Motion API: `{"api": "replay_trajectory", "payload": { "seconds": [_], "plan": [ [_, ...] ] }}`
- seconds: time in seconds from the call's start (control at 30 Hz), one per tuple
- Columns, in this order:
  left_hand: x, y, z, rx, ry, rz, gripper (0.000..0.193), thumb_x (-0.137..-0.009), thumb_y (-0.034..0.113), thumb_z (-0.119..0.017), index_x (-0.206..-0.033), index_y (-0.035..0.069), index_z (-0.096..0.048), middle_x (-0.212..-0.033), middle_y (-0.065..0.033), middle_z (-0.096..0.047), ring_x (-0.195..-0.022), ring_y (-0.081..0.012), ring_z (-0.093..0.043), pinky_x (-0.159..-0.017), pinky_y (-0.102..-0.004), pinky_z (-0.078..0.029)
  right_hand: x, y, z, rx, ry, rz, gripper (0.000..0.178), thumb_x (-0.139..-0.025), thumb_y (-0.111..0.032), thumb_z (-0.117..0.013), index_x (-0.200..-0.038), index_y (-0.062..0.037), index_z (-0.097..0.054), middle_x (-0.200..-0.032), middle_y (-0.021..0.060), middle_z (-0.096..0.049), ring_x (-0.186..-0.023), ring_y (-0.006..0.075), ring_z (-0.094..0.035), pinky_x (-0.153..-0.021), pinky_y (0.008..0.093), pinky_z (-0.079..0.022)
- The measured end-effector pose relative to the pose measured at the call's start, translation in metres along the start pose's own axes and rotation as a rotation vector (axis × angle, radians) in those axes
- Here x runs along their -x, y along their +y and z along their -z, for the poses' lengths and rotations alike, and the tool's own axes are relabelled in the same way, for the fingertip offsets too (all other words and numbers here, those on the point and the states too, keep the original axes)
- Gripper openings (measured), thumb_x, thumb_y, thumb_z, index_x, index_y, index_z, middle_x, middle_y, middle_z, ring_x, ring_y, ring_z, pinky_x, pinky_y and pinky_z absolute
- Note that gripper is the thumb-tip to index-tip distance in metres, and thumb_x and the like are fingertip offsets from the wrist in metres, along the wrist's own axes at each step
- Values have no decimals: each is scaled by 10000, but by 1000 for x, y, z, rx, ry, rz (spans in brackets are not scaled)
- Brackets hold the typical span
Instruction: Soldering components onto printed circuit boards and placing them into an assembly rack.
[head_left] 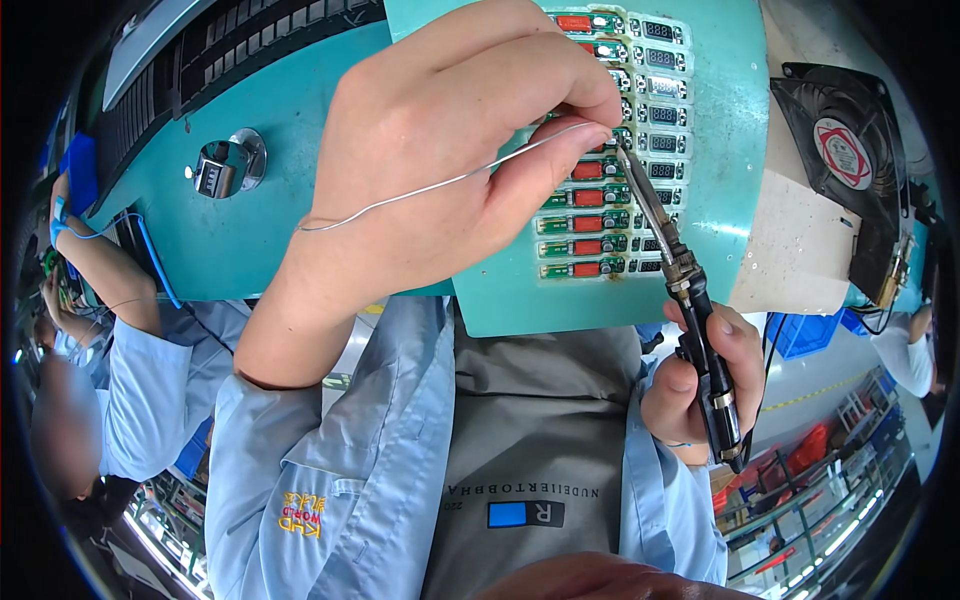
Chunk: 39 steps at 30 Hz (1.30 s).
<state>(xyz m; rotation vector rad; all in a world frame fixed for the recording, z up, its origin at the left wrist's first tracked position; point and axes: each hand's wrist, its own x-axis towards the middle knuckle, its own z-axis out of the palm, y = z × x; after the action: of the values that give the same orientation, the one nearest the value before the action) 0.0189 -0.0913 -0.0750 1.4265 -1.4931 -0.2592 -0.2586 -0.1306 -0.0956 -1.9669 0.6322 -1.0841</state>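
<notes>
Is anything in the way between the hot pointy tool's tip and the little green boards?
Nothing visible blocks it. The soldering iron, held in the right hand, has its tip right at the row of green circuit boards. The solder wire, pinched in the left hand, meets that same spot, and the fingers sit just beside it.

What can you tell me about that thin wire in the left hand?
The wire is a thin, bare, silvery strand, like solder. The left hand pinches it between thumb and fingertips. Its free tail runs out leftward across the hand in a gentle curve, ending in a small bend. Its front end meets the soldering iron tip, over the green circuit boards.
</notes>
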Motion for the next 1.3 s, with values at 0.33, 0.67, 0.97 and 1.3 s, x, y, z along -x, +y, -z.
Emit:
{"api": "replay_trajectory", "payload": {
  "seconds": [0.33, 0.67, 0.97, 1.3],
  "plan": [
    [2, 0, 2, -21, 23, -21, 141, -756, -68, -764, -881, -9, -735, -901, -77, -692, -702, -142, -561, -634, -229, -460, 4, 6, 13, -20, 7, 68, 471, -1013, -398, -680, -1284, -28, -574, -942, 196, -695, -772, 275, -705, -744, 350, -555],
    [-1, 10, 7, -97, 6, 10, 121, -773, -73, -739, -880, -16, -728, -911, -84, -694, -722, -161, -572, -654, -248, -472, 8, 4, 29, -140, -4, 107, 493, -938, -293, -784, -1294, -28, -569, -1077, 203, -639, -780, 233, -633, -669, 320, -521],
    [17, 32, 6, -85, 55, 162, 130, -796, -75, -725, -903, 0, -721, -918, -70, -674, -742, -158, -565, -662, -257, -469, 65, 40, 71, -227, 649, -99, 365, -1032, -351, -631, -1234, -52, -580, -969, 158, -640, -767, 238, -644, -699, 304, -527],
    [31, 66, 0, -141, 48, 123, 118, -795, -65, -724, -885, 11, -712, -924, -68, -667, -743, -159, -555, -662, -256, -463, -42, 80, 125, 132, 816, -185, 334, -1007, -111, -587, -1325, -22, -638, -1040, 126, -720, -832, 168, -637, -746, 260, -494]
  ]
}}
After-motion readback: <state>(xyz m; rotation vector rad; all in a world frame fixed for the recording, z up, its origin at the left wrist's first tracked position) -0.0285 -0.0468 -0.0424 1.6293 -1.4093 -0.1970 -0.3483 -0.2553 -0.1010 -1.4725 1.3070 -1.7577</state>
